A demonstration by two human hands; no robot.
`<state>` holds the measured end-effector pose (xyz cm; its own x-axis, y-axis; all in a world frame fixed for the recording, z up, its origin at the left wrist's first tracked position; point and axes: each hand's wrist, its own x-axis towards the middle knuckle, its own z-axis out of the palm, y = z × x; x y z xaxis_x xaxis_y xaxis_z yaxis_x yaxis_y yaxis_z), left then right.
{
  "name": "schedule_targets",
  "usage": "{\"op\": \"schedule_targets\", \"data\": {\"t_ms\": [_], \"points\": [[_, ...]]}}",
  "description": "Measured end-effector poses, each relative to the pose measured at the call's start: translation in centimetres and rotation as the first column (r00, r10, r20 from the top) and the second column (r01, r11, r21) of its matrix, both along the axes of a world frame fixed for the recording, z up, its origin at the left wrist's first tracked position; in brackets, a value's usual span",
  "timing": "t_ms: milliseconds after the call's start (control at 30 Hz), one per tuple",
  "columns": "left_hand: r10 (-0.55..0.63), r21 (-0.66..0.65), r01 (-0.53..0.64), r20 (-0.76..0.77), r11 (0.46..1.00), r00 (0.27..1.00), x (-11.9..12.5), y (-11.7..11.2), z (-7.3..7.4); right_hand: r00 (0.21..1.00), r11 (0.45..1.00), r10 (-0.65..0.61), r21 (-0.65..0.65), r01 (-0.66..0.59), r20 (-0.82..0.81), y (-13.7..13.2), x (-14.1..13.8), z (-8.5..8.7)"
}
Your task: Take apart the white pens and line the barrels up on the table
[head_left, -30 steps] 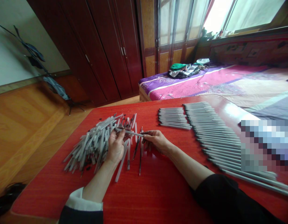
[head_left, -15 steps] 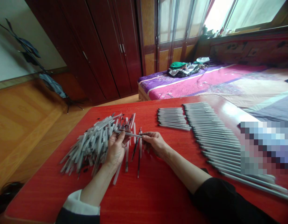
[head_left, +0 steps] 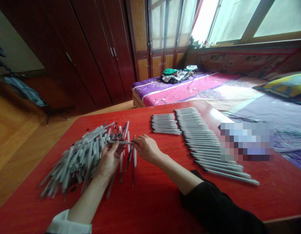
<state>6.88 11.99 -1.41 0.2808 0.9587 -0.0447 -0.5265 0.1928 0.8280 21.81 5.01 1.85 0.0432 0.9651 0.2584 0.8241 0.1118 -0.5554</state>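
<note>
My left hand (head_left: pixel 109 161) is closed around one end of a pale, clear pen barrel (head_left: pixel 123 142) held level above the table. At the barrel's other end, the fingers of my right hand (head_left: pixel 148 149) are pinched together on the tip; whether they also grip a small part there is hidden. Left of my left hand lies a heaped pile of loose pen barrels (head_left: pixel 77 162). Thin dark refills (head_left: pixel 129 159) and a few more barrels lie just below and behind the held one.
On the red table (head_left: pixel 150 201), dark-ended pens lie side by side in a short row (head_left: pixel 166 123) and a longer row (head_left: pixel 206 136). A blurred-out patch (head_left: pixel 248 143) covers the right edge. Beyond stand a bed (head_left: pixel 165 94) and dark wardrobes (head_left: pixel 97 48).
The view has turned to the right, so everything appears further left. Both hands stay on the same pen barrel, and my right fingers are bunched more closely at its tip.
</note>
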Motion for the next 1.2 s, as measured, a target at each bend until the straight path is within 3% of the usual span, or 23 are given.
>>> {"op": "schedule_targets", "data": {"t_ms": [133,233,433,533,733,1200], "points": [[-0.120,0.009,0.121,-0.066,0.993,0.991,0.3,-0.8,0.4,0.956,1.000,0.013,-0.013,-0.010,0.293,-0.8,-0.3,0.8],[-0.183,0.091,0.195,-0.123,0.977,0.975,0.0,-1.0,0.8,0.911,1.000,0.002,-0.025,0.009,0.411,-1.4,1.6,0.8],[-0.087,0.176,0.122,-0.190,0.977,0.978,-0.8,-0.4,1.0,0.806,0.965,-0.183,-0.053,0.256,0.562,-3.6,8.4,0.6],[-0.095,0.174,0.132,-0.210,0.976,0.973,-0.9,-0.4,0.9,0.774,0.926,-0.243,-0.099,0.365,0.585,-4.2,10.1,0.1],[-0.103,0.160,0.139,-0.218,0.977,0.970,-1.1,-0.1,0.7,0.744,0.884,-0.268,-0.151,0.442,0.613,-3.7,10.2,-0.5],[-0.017,0.192,0.046,-0.152,0.980,0.988,-1.7,0.6,1.2,0.716,0.819,-0.317,-0.202,0.538,0.622,-3.1,8.9,0.7]]}}
